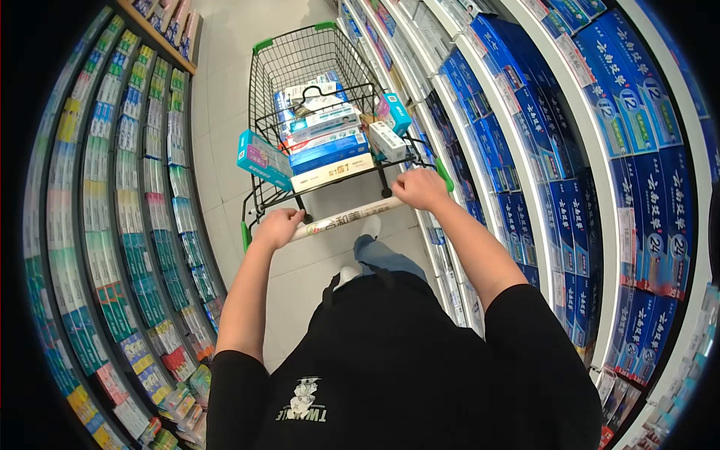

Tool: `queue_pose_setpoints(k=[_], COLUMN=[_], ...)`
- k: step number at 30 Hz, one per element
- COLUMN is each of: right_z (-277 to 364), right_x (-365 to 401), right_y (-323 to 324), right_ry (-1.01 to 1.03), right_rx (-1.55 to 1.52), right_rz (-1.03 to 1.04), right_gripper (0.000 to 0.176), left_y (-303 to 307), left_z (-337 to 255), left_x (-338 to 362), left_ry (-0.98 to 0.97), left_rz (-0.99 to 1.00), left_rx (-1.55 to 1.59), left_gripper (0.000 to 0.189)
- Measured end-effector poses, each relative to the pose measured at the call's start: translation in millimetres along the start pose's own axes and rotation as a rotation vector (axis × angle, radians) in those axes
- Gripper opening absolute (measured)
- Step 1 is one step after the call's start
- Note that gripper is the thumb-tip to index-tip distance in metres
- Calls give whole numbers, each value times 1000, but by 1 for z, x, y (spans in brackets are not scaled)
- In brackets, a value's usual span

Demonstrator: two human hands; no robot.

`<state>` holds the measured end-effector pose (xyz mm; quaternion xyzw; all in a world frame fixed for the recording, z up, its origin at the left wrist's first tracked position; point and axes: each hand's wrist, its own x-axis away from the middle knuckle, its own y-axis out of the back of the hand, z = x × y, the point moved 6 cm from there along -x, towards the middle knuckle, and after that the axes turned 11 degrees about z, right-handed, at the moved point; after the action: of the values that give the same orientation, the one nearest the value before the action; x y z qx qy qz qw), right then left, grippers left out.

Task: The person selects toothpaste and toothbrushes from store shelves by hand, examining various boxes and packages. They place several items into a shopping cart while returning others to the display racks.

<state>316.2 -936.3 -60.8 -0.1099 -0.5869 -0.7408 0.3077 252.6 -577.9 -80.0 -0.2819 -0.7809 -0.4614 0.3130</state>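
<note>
Both of my hands are wrapped round the pale handlebar [345, 217] of a shopping cart. My left hand [279, 229] grips its left end, and my right hand [421, 189] grips the right end. Ahead of the bar stands the cart's dark wire basket [289, 56] with green corner pieces. Near its handle side lie several boxes: a teal box [262, 159] on the left, a cream box [332, 172], a blue box [327, 152], a white box [387, 141] and another teal box [394, 112] on the right. More packages behind them are partly hidden.
Shelves of small colourful boxes [105, 187] line the left side. On the right, close to the cart, run shelves of blue boxes [645, 187] with price labels. Tiled floor [221, 82] stretches along the aisle. My white shoes [370, 227] show below the handlebar.
</note>
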Motion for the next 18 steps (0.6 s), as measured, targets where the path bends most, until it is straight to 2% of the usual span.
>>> queue_pose_setpoints(k=[5, 10, 13, 16, 18], right_z=[-4, -8, -7, -18, -15], right_x=[-24, -49, -53, -72, -92], right_y=[21, 37, 56, 79, 101], right_ry=[1, -3, 38, 61, 83], right_rx=[-56, -76, -282, -424, -229], right_rz=[-19, 4, 29, -415, -806], right_gripper=[43, 45, 45, 49, 49], left_y=[31, 52, 64, 75, 76], left_z=[-10, -11, -13, -17, -17], left_x=[-13, -35, -42, -48, -54], left_ry=[7, -10, -10, -7, -13], left_rz=[-120, -125, -129, -128, -110], left_rx=[-12, -2, 9, 5, 13], left_gripper=[49, 49, 49, 48, 47])
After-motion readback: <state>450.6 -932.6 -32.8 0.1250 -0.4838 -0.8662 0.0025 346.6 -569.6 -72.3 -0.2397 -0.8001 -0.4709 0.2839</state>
